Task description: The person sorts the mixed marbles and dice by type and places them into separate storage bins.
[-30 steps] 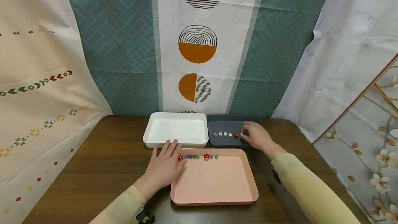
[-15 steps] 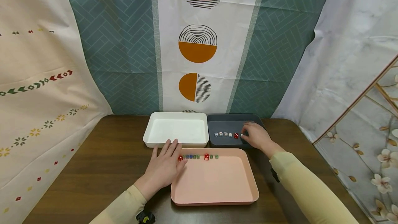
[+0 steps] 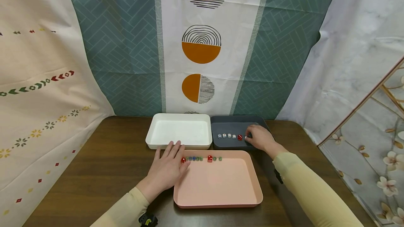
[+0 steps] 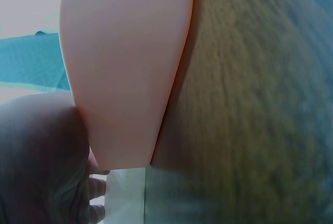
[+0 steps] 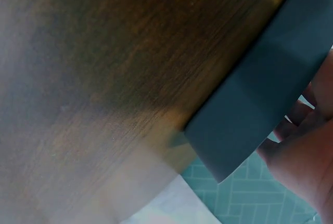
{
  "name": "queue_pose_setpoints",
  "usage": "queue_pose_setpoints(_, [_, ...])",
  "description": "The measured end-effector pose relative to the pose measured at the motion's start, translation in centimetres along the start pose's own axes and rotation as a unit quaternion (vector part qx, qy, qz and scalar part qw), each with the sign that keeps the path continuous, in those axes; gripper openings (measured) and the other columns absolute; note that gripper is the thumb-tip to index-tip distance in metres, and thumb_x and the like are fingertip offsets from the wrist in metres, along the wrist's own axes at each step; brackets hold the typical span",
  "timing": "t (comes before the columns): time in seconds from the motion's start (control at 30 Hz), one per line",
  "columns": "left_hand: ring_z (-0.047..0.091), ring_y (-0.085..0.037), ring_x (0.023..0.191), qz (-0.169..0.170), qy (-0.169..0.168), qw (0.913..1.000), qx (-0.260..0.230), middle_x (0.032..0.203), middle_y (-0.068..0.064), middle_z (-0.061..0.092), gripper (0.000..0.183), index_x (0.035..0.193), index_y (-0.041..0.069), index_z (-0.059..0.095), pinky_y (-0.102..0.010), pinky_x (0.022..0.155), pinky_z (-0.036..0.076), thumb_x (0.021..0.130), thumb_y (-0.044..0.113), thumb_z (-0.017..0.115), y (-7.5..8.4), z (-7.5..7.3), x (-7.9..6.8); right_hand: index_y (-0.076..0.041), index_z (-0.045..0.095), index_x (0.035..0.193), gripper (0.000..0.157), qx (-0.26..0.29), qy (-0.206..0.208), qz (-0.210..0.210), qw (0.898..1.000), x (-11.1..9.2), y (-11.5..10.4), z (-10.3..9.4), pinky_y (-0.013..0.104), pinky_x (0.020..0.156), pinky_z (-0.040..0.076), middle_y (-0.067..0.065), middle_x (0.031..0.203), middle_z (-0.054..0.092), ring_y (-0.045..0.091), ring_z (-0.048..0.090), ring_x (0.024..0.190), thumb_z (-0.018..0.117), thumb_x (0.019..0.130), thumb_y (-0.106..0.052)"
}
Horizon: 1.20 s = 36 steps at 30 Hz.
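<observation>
My left hand [image 3: 167, 167] lies over the left rim of the pink tray [image 3: 221, 188], its fingers spread and straight. Beside its thumb is a red die [image 3: 183, 160]. Small green and blue pieces [image 3: 194, 158] and another red die [image 3: 209, 158] line up along the tray's back. Inside the dark grey tray [image 3: 238, 123], my right hand [image 3: 261, 138] pinches a small white die, mostly hidden by its fingertips. Left of those fingertips, a red die [image 3: 240, 137] and several white dice [image 3: 229, 136] form a row.
A white tray [image 3: 179, 129] stands left of the grey one, behind the pink tray. All three trays sit on a brown wooden table [image 3: 104, 171]. Patterned cloths [image 3: 132, 52] hang behind and at both sides.
Both hands stay nearly in place. The right fingertips shift very slightly at the end of the dice row, and less of the white die shows beneath them.
</observation>
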<state>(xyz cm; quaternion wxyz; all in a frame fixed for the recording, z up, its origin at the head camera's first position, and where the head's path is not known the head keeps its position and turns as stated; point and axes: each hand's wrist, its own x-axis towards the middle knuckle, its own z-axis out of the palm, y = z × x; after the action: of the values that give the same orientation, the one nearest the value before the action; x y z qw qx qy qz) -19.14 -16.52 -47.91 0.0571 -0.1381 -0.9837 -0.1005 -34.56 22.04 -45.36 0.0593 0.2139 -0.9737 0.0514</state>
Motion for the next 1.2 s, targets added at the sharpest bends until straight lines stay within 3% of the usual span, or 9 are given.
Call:
queue_pose_setpoints(0.5, [0.026,-0.041,0.166,0.001,0.001,1.0,-0.002,0.176,-0.017,0.037,0.071,0.169,0.006,0.046,-0.076,0.126,0.017,0.115,0.053,0.053,0.0,0.4,0.1,-0.008,0.075,0.099,0.014,0.006,-0.001,0.003,1.0,-0.4,0.0,-0.2,0.057,0.103,0.055,0.017,0.12,0.074,0.039,0.069,0.113,0.084,0.098,-0.018])
queue_pose_setpoints(0.87, [0.027,-0.042,0.165,0.001,0.001,1.0,0.004,0.176,-0.017,0.037,0.071,0.168,0.006,0.046,-0.076,0.126,0.018,0.115,0.052,0.054,0.1,0.1,0.1,-0.004,0.078,0.114,0.021,0.035,0.015,0.01,0.999,-0.9,0.3,-0.1,0.061,0.116,0.047,0.025,0.141,0.068,0.047,0.061,0.136,0.081,0.101,-0.02])
queue_pose_setpoints(1.2, [0.028,-0.042,0.165,0.0,0.002,1.0,0.004,0.175,-0.017,0.038,0.07,0.167,0.005,0.047,-0.076,0.126,0.019,0.115,0.05,0.054,0.1,-0.2,-0.1,-0.003,0.077,0.121,0.025,0.041,0.032,0.008,0.999,-1.7,-0.5,-0.8,0.062,0.12,0.042,0.027,0.15,0.063,0.048,0.056,0.143,0.08,0.103,-0.02])
